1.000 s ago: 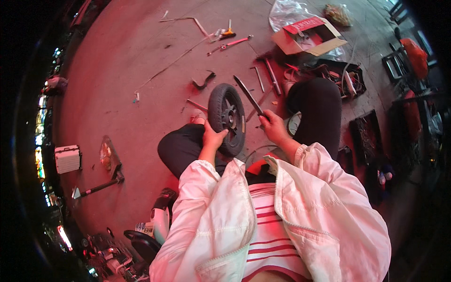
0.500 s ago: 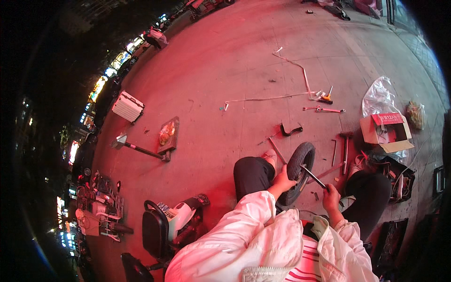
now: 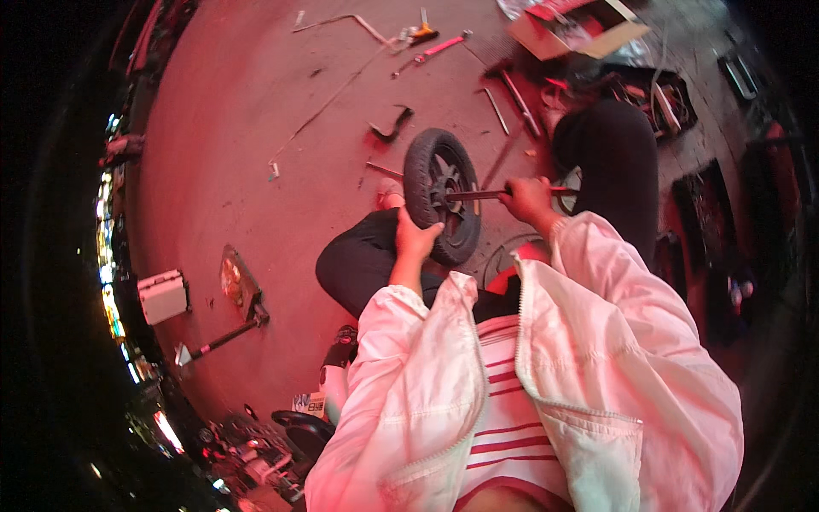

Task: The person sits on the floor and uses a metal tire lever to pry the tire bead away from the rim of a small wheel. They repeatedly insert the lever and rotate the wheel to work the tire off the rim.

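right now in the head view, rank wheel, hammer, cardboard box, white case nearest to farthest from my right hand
1. Wheel, just left of the right hand
2. Hammer, on floor ahead
3. Cardboard box, beyond the hammer
4. White case, far left

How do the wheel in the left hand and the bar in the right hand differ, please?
Shape: the wheel is round, while the bar is straight and slender.
Size: the wheel is far bulkier than the bar.
Pose: the left hand holds the wheel with its spoked face turned rightward, whereas the bar points sideways from the right hand toward the wheel.
Shared: both look dark.
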`<action>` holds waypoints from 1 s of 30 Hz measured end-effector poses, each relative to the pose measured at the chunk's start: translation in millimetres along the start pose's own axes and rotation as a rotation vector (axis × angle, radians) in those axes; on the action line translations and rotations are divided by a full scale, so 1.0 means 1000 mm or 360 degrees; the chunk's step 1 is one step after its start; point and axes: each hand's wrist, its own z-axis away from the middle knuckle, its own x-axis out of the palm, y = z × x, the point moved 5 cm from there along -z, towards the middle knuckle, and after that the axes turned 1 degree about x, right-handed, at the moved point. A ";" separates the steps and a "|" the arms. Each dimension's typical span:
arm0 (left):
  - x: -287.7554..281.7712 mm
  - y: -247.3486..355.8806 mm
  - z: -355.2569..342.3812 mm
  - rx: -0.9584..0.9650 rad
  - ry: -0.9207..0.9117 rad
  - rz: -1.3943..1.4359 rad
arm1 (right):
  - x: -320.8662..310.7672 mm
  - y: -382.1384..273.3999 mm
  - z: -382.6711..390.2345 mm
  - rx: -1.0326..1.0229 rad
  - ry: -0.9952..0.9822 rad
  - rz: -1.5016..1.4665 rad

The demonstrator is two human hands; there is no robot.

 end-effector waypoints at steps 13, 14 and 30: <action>-0.001 -0.045 -0.001 -0.0204 -0.0168 0.0261 | 0.061 -0.023 -0.016 -0.0057 -0.0632 -0.0425; -0.001 -0.047 -0.001 -0.0196 -0.0177 0.0298 | 0.063 -0.026 -0.017 -0.0067 -0.0652 -0.0433; -0.005 -0.036 0.010 -0.0144 -0.0202 0.0188 | 0.091 -0.031 -0.034 -0.0303 -0.0981 -0.0482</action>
